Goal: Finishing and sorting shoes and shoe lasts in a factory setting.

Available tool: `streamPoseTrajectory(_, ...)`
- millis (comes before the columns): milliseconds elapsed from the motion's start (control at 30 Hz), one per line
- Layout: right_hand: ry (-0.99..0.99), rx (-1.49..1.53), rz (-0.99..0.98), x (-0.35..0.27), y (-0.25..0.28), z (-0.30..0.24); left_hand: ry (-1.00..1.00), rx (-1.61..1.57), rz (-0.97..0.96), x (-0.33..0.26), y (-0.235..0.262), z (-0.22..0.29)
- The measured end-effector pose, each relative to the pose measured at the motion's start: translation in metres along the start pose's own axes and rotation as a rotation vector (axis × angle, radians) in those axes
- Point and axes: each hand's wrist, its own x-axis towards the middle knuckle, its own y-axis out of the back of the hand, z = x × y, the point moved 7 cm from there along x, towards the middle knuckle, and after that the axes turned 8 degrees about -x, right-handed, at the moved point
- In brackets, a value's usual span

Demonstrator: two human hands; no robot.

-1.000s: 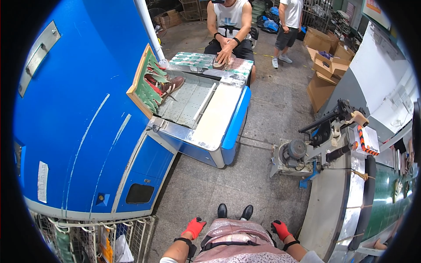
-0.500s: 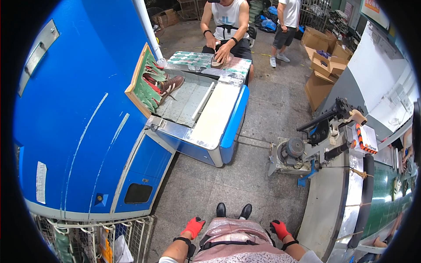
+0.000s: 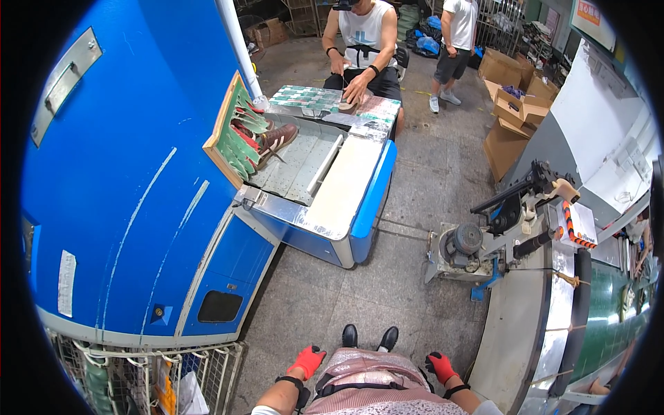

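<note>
My left hand (image 3: pixel 306 361), in a red glove with dark fingertips, hangs beside my pink patterned apron (image 3: pixel 377 366). Its fingers are loosely curled in, and nothing shows in them. On the apron's other side, my right hand (image 3: pixel 441 366) wears a matching glove, also curled with nothing visible in it. Neither touches a workpiece. Ahead stands a blue machine (image 3: pixel 145 180) with a grey outlet tray (image 3: pixel 294 169). A brown shoe (image 3: pixel 279 138) lies on that tray against green flaps (image 3: pixel 245 152).
Beyond the tray, a seated person (image 3: pixel 366 34) works on a shoe sole (image 3: pixel 348 105). Another person (image 3: pixel 456 41) stands behind. Cardboard boxes (image 3: pixel 512 131) are at the far right. A motor (image 3: pixel 465 238) and a conveyor with a green belt (image 3: pixel 602 325) stand right; a wire cage (image 3: pixel 225 387) is left.
The view has shifted slightly, so the machine and tray sit a little lower and farther right. The standing person's legs have moved. My hands stay about where they were.
</note>
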Motion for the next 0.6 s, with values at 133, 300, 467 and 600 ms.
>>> streamPoseTrajectory(133, 0.020, 0.011, -0.020, 0.000, -0.002, 0.000, 0.002, 0.025, 0.005, -0.011, 0.003, 0.008)
streamPoseTrajectory(300, -0.025, -0.044, -0.003, 0.002, -0.002, 0.004, 0.044, -0.009, -0.042, -0.018, 0.002, 0.012)
streamPoseTrajectory(467, -0.004, -0.002, -0.017, 0.004, -0.003, 0.004, -0.001, 0.045, 0.005, -0.020, 0.004, 0.019)
streamPoseTrajectory(600, -0.011, -0.024, 0.010, 0.005, 0.000, 0.006, 0.050, 0.025, -0.040, -0.024, 0.002, 0.024)
